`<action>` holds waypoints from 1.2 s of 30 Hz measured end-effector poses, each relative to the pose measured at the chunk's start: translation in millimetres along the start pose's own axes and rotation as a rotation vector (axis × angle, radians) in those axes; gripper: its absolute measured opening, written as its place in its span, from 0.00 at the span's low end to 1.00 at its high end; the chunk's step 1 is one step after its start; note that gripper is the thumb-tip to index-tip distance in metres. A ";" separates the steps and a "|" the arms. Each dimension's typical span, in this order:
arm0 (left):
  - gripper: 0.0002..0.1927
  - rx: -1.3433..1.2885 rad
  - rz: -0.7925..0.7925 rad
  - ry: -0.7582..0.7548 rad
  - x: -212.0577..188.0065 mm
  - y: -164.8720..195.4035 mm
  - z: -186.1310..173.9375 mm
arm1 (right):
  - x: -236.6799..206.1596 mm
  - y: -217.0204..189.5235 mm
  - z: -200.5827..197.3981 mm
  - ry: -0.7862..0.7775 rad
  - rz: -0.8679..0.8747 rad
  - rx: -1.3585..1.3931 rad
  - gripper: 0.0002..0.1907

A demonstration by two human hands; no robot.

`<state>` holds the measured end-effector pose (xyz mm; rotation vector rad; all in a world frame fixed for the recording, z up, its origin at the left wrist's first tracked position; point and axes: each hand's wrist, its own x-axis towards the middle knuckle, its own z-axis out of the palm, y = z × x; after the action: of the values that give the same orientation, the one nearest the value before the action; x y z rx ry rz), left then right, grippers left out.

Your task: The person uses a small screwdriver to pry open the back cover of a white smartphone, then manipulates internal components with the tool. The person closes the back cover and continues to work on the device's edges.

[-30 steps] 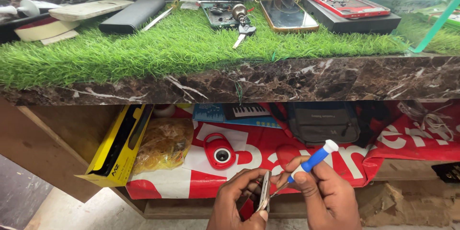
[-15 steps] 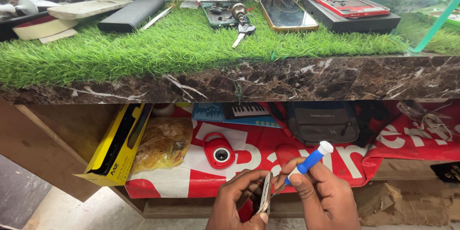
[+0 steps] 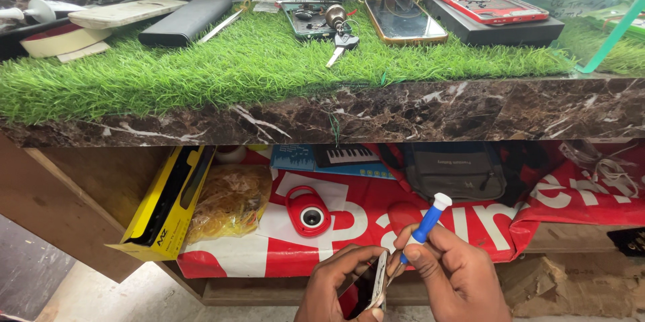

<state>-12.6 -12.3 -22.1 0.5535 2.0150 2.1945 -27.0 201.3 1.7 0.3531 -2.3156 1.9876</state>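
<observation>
Surface: green fake grass (image 3: 222,70) lies on a dark marble surface (image 3: 403,114) across the top half of the frame.

On the grass: a phone with a gold rim (image 3: 405,21), a red phone (image 3: 488,4) on a flat black box, a bunch of keys (image 3: 339,36), a black power bank (image 3: 186,21) and white boxes at the upper left.

Shelf below: a yellow box (image 3: 168,204) leans at the lower left. Beside it is a bag of rubber bands (image 3: 232,201). A small round red camera (image 3: 308,211) lies on a red and white sheet (image 3: 470,218). A grey pouch (image 3: 460,171) sits behind it.

Left hand: the left hand (image 3: 336,288), at the bottom middle of the frame, has its fingers closed around a phone (image 3: 373,285), held on its edge.

Right hand: the right hand (image 3: 457,278), just beside it, has its fingers pinched on a blue screwdriver (image 3: 420,231) with a white cap. The cap points up and to the right.

Tip: it points down at the edge of the phone. I cannot tell if it sits in a screw.

Doing it well: I think the phone should be held very still. The screwdriver should stay straight in the tiny screw and turn slowly with a soft push, so it does not slip and scratch.
</observation>
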 end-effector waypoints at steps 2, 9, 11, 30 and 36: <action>0.39 0.015 -0.019 0.018 -0.2 -1.9 0.5 | 1.3 3.1 -1.3 -0.022 -0.001 0.034 0.12; 0.40 0.067 -0.003 0.025 1.2 0.9 -1.1 | 8.3 13.8 -0.1 -0.009 0.053 0.270 0.16; 0.40 0.048 -0.013 0.035 -0.5 3.6 0.0 | 7.9 14.7 0.4 0.014 0.079 0.286 0.15; 0.39 0.032 0.023 0.058 -0.1 8.1 0.5 | 4.1 2.6 6.0 0.090 0.051 0.269 0.15; 0.39 0.060 -0.003 0.060 -0.2 10.7 1.0 | 2.1 3.6 6.1 0.048 -0.001 0.223 0.16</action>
<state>-10.4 -12.6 -11.6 0.4964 2.1168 2.1806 -29.2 195.5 -2.3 0.3146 -2.0700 2.2334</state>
